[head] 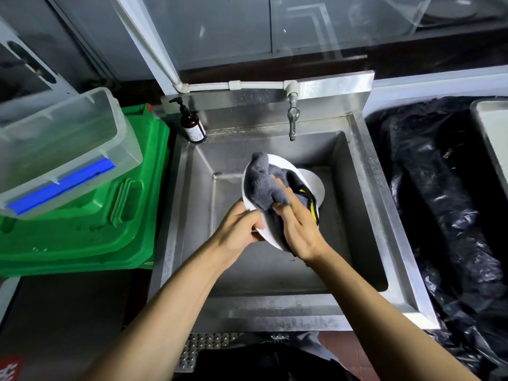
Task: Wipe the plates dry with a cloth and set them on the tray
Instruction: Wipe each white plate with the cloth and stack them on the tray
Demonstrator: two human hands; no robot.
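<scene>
Over a stainless-steel sink, a person held a white plate tilted on edge above the basin while drying it with a grey cloth. Their left hand pinched the plate's near rim, thumb curled over the front and fingers behind, while the right hand pressed the bunched cloth against the plate's face, fingers curled into the fabric. A second pale, round dish appeared to lie in the bottom of the basin, just behind the held plate, below the tap. A pump bottle stood at the sink's back left corner, and a clear plastic tub rested on green crates to the left. A metal tray was partly visible at the far right, beside black plastic sheeting. The plate looked rigid, glazed and breakable, probably light enough for one hand yet likely slick if wet, so a firm rim pinch with fingers supporting the back seemed the safest hold. The cloth, soft and yielding, could be gathered anywhere and should add grip when kept between palm and glaze
</scene>
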